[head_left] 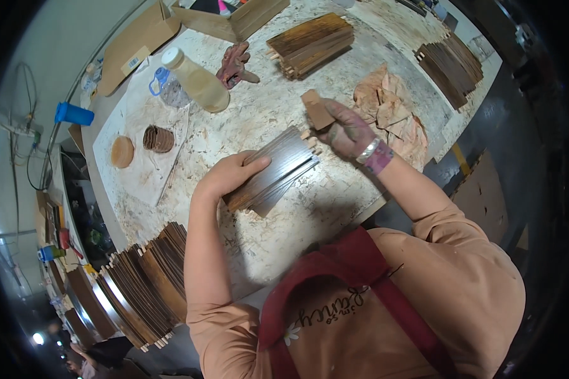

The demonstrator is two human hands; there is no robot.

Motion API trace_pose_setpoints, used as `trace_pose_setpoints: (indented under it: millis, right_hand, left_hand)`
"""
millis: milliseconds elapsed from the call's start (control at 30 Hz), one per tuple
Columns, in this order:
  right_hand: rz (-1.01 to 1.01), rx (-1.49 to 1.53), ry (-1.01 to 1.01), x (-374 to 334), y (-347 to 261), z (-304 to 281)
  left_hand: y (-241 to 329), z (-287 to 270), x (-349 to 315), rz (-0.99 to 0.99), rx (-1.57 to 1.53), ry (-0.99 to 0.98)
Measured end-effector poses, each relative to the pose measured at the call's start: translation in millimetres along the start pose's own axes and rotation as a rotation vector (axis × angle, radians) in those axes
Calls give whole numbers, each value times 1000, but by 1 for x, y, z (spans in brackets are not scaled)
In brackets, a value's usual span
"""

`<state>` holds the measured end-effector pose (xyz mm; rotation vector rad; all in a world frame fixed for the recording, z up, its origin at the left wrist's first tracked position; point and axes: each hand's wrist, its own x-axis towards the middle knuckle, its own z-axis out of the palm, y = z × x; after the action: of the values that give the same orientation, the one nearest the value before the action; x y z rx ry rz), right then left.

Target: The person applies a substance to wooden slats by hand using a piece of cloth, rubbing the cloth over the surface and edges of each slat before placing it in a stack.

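My left hand (231, 174) is closed around a small stack of dark wood slats (273, 165), its thumb lying on top of the glossy upper slat. Short pale pegs stick out of the stack's far right end. My right hand (346, 129), which looks covered by a stained purple glove, pinches a small flat tan-brown piece (317, 110) like sandpaper or a sanding pad. It hovers just beyond the pegged end of the slats, apart from them. A crumpled, stained cloth (389, 110) lies right beside my right hand.
Farther off lie a stained glove (235, 65) and a bundle of slats (311, 43). More slats sit at far right (452, 68) and lower left (146, 284). At left stand a large bottle (199, 82), a brown coil (159, 139), a round tan disc (122, 152) and a blue cup (74, 114).
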<state>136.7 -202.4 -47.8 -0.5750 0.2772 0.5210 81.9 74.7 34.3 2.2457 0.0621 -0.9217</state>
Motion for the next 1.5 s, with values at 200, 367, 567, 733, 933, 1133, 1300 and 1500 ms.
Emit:
trace_pose_setpoints:
  millis: [200, 367, 567, 733, 933, 1133, 1300, 1500]
  right_hand:
    - [121, 242, 49, 11, 8, -13]
    - [198, 281, 9, 13, 5, -33]
    - [159, -11, 70, -14, 4, -15]
    - [123, -135, 193, -32, -8, -10]
    - [-220, -1231, -193, -74, -37, 48]
    - [-227, -1358, -262, -58, -22, 37]
    - [-130, -1533, -292, -56, -28, 49]
    - [-441, -1805, -338, -123, -35, 40]
  left_hand:
    - [7, 20, -9, -42, -80, -10]
    - [-5, 47, 0, -32, -20, 99]
    - [12, 78, -32, -72, -75, 190]
    - [27, 97, -50, -33, 82, 384]
    - [39, 128, -58, 242, 289, 654]
    - [35, 136, -54, 258, 245, 702]
    - [36, 135, -54, 239, 229, 686]
    - [44, 131, -60, 160, 191, 625]
